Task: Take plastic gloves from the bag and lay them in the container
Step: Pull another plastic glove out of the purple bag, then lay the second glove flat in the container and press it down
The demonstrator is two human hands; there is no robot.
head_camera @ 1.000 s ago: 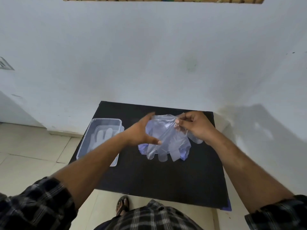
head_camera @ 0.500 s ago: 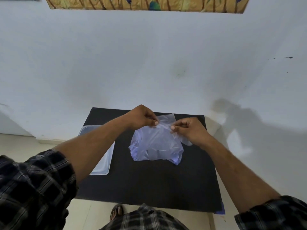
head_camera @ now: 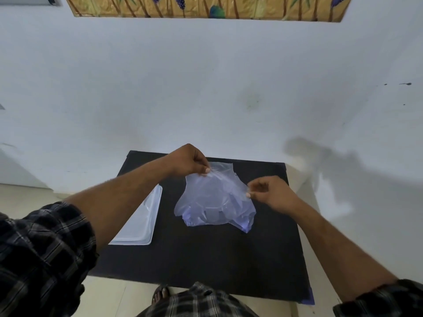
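Observation:
A clear, bluish plastic bag (head_camera: 215, 202) with plastic gloves inside lies in the middle of the black table (head_camera: 206, 259). My left hand (head_camera: 190, 160) pinches the bag's top edge at its far left. My right hand (head_camera: 269, 191) pinches the bag's edge on the right side, and the film is stretched between the two. The clear plastic container (head_camera: 139, 225) sits at the table's left edge, mostly hidden by my left forearm; its contents cannot be seen.
The table stands against a white wall (head_camera: 206, 88) with a framed picture (head_camera: 206, 6) high up. Tiled floor (head_camera: 27, 197) shows to the left. My sandalled foot (head_camera: 161, 294) is under the table's near edge.
My hands have drawn apart along the bag's top edge: the right hand moved right and nearer, the left stayed at the far corner. The camera tilted up, and my forearm now covers the container.

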